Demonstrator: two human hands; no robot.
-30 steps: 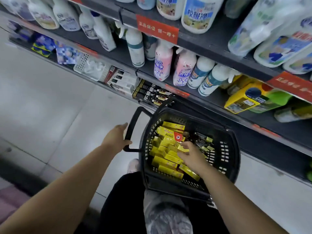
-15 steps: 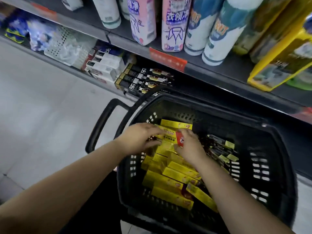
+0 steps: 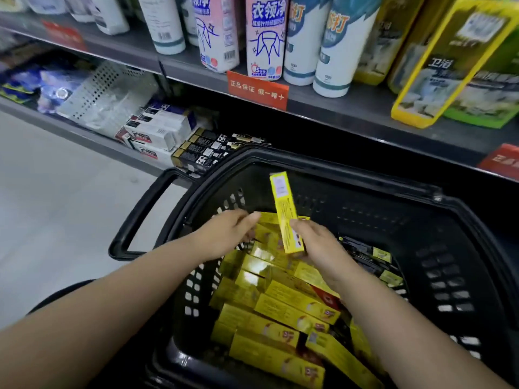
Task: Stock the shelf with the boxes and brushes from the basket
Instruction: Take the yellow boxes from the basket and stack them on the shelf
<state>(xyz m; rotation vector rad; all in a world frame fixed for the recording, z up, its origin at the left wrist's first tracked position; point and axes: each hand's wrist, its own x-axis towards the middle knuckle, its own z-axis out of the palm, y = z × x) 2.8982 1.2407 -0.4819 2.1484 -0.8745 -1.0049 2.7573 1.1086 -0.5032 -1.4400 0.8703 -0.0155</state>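
- Picking: right hand point(image 3: 320, 248) grip curls round a yellow box point(image 3: 285, 209) above the basket point(image 3: 351, 209).
- Left hand point(image 3: 224, 234) grip among the boxes point(image 3: 295, 307): cannot tell.
- Next, likely: shelve it.

The basket point(image 3: 421, 197) stood in front of the shelves, its handle point(image 3: 134, 220) out to the left over the floor point(image 3: 56, 206). In it lay a pile of boxes point(image 3: 280, 304), with the brushes point(image 3: 373, 262) just beside them on the right. Above the pile the right hand point(image 3: 320, 248) held 1 upright box point(image 3: 286, 214) by its lower end, the left hand point(image 3: 224, 234) just left of it; behind the basket the lower shelf point(image 3: 70, 133) carried stacked cartons point(image 3: 196, 151), and the upper shelf point(image 3: 365, 119) a row of bottles point(image 3: 264, 37).
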